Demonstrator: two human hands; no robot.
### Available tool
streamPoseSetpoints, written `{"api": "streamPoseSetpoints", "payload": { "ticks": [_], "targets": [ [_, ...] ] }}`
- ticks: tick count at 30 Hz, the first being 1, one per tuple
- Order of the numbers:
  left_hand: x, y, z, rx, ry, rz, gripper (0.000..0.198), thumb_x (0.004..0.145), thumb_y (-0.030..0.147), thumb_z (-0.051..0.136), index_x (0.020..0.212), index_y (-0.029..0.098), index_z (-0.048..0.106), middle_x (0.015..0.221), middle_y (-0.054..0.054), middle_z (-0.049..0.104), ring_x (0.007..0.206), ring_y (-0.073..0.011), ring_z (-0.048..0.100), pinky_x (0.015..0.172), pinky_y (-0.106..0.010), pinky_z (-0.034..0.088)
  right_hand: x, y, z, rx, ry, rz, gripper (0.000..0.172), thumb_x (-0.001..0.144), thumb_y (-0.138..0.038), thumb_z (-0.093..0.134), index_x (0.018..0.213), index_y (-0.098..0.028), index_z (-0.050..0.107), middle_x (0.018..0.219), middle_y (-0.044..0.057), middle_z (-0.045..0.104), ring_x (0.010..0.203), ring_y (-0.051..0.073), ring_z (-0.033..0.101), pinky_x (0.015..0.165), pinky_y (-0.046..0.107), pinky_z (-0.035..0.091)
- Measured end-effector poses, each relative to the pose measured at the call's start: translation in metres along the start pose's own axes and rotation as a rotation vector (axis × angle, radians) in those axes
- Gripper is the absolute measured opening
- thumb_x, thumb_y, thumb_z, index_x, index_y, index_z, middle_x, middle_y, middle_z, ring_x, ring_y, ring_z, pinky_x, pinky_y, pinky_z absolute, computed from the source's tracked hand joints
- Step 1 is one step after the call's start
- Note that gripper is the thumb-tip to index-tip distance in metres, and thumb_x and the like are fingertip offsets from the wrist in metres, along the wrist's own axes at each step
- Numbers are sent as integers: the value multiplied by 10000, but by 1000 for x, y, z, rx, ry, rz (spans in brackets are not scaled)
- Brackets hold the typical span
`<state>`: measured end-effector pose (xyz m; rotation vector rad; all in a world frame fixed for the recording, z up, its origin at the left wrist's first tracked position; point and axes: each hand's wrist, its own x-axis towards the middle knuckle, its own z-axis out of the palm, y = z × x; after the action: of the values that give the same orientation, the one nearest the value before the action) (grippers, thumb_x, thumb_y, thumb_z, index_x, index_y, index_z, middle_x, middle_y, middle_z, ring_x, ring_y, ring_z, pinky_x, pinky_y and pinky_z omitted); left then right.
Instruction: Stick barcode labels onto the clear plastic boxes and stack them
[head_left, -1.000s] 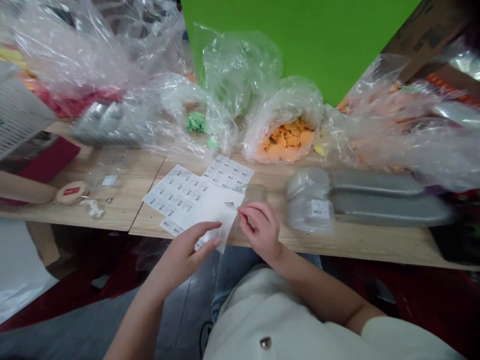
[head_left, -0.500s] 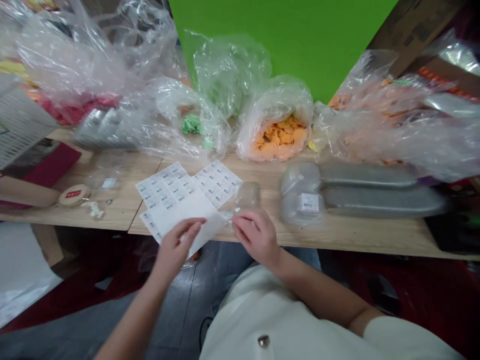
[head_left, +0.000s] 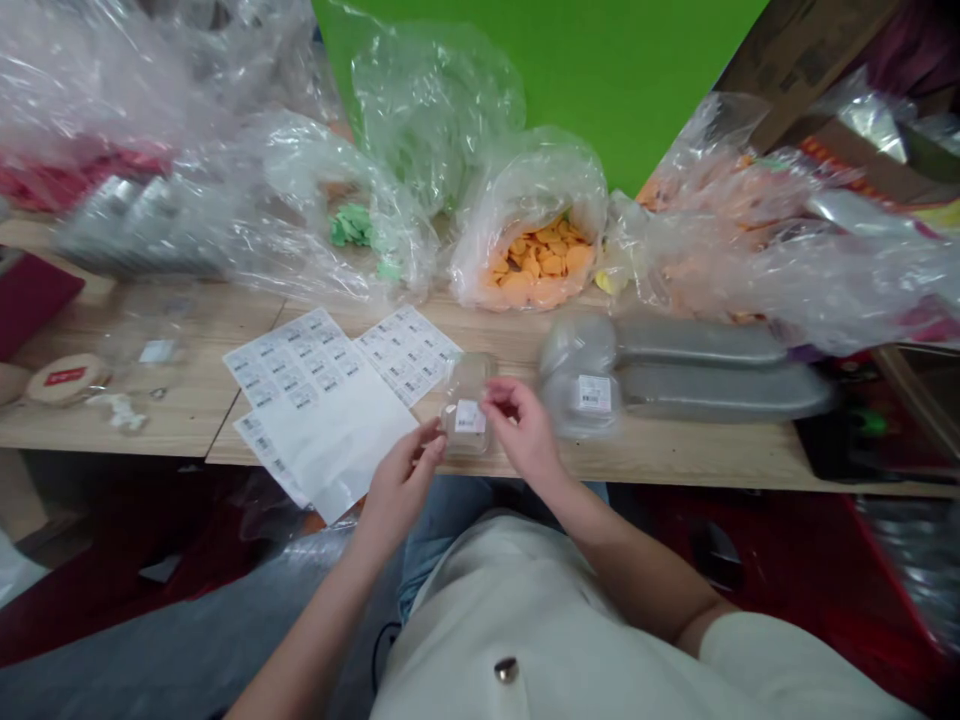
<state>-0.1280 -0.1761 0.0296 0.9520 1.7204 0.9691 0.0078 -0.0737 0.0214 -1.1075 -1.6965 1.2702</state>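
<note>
A small clear plastic box [head_left: 472, 372] lies open on the wooden table in front of me, its lid part toward the back. A white printed label sticker [head_left: 470, 417] lies over its near half. My left hand [head_left: 405, 478] is at the box's left edge, thumb and fingers drawn close together there. At the label's right edge, my right hand [head_left: 526, 432] pinches with thumb and forefinger. Left of the box are sheets of printed labels [head_left: 322, 365], with a bare white backing area [head_left: 360, 435] nearest my left hand.
Stacked clear plastic boxes [head_left: 697, 390] lie on the right, one bearing a label [head_left: 595, 393]. Behind stand plastic bags, one of orange pieces [head_left: 544, 260], another of green pieces [head_left: 352, 226]. A tape roll [head_left: 67, 378] sits at the left. A green panel [head_left: 570, 80] rises behind.
My left hand has moved right, off the label sheets to the box. The label at my right fingers now lies over the box's near half. The view has shifted slightly right.
</note>
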Motion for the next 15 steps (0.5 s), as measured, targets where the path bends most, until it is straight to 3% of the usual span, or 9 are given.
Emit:
{"api": "streamPoseSetpoints", "payload": {
  "ticks": [2,5,10,15],
  "targets": [
    [11,-15,7,270,128,282,557,801,438,521,1292,190,437,1331,-130,467,1207,-277,441,968,-459,386,8,14,1,44,52,57,285,761,-207,558,1045,-199,538,786,3,612,714,135,593,684,277,486],
    [27,-36,14,444,61,558,612,804,337,547,1360,201,330,1432,-123,338,1329,-263,280,1072,-471,255,14,34,5,14,-19,106,330,738,-185,561,1065,-201,518,738,-15,609,680,132,593,677,284,481],
    [33,-48,14,393,-20,539,703,817,289,517,1419,182,169,1463,-141,269,1337,-255,268,1078,-462,249,13,45,12,-16,-42,167,411,717,-179,573,1118,-200,485,701,-36,621,642,123,586,669,286,478],
    [29,-43,11,252,-36,451,553,875,231,386,1404,190,230,1459,-98,298,1336,-207,276,1105,-432,204,8,39,16,-48,-43,157,411,737,-190,559,1139,-201,478,709,-33,624,634,125,578,664,284,473]
  ]
}}
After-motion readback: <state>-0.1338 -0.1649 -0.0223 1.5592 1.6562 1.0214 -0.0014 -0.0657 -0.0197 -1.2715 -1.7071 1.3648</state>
